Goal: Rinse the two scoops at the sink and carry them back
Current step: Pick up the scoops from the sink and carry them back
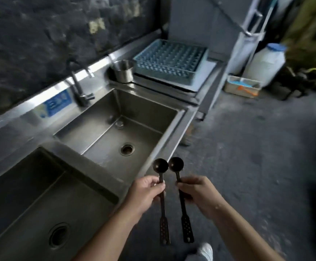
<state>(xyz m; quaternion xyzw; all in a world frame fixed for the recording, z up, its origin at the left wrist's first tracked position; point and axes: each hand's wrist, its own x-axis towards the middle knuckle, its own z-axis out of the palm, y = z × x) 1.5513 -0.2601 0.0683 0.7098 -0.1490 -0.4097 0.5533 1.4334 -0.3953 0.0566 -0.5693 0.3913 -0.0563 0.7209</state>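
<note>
Scoops (172, 185) upright, bowls pointing away.

Your left hand (147, 190) and right hand (196, 192) each grip a dark long-handled plastic scoop (161, 185) (179, 187) beside the stainless-steel double sink (170, 136).
</note>
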